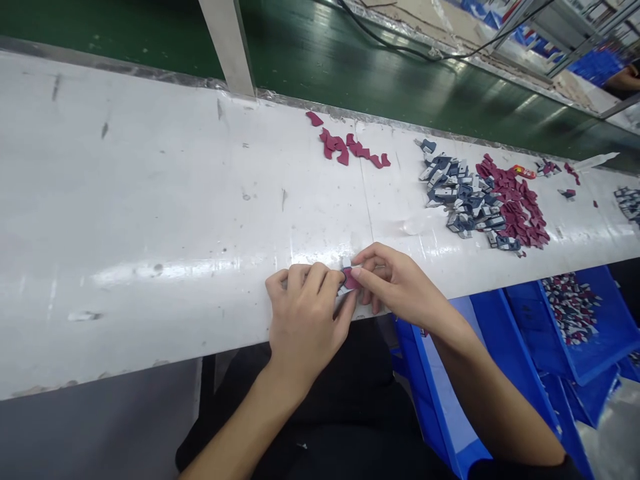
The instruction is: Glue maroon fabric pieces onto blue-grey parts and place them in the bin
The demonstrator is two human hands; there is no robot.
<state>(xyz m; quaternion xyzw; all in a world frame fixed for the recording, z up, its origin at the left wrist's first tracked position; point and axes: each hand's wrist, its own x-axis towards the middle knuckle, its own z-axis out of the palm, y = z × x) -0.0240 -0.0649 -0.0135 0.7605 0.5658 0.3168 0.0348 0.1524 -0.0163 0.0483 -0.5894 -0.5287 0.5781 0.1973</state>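
Observation:
Close to the near edge of the white worktop, both hands meet at a small grey-and-navy plastic part with a maroon piece (352, 279) on its face. My left hand (306, 307) curls over its left side, thumb and forefinger closed on the part. From the right, my right hand (395, 277) pinches it, with the thumb against the maroon piece. The underside of the part is hidden by the fingers. To the right lie a heap of grey-and-navy parts (460, 193) and a heap of maroon pieces (520, 207). Several loose maroon pieces (345, 147) lie farther back.
A green conveyor belt (350, 60) runs behind the white worktop (175, 200), with a metal post (230, 47) between them. Blue bins (595, 320) stand below on the right, one with many assembled parts. Another person's arm (623, 80) shows at the upper right.

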